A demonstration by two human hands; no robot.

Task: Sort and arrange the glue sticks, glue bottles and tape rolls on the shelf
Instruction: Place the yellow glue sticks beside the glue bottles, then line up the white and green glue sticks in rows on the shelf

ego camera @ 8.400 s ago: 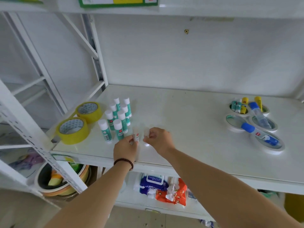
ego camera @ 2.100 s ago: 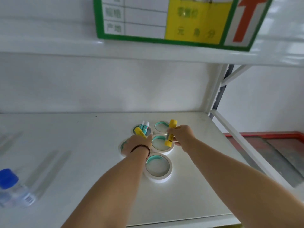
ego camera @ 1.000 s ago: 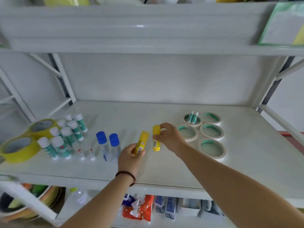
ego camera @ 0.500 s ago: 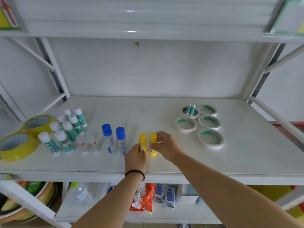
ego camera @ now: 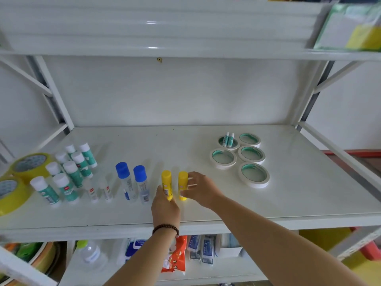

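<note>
Two yellow glue sticks stand upright side by side near the front of the shelf [ego camera: 288, 195], left one [ego camera: 166, 183] and right one [ego camera: 182, 183], just right of the two blue-capped glue bottles [ego camera: 132, 182]. Left hand [ego camera: 165, 205] is curled round the lower part of the left stick; right hand [ego camera: 201, 189] pinches the right stick at mid-body, fingers [ego camera: 190, 181] on its right side.

Step in hand, as I read it: seating the yellow pair in the front row. To do it well: press each base flat on the shelf, keep both vertical, match the gap and front line of the blue bottles, then open the fingers straight outward (no sideways drag, these are tall and narrow and likely tip easily). Left hand should pull back toward the shelf edge, not left, since the nearer blue bottle is just beside it.

Further left: two small clear tubes with red labels [ego camera: 99, 188], a cluster of white-capped green glue sticks [ego camera: 70, 172], two yellow tape rolls [ego camera: 31, 164] at the far left.

Right side: five white tape rolls [ego camera: 254, 175] lying flat in a group, with two small green glue sticks [ego camera: 228, 139] resting inside the back-left one (probably next to move).
</note>
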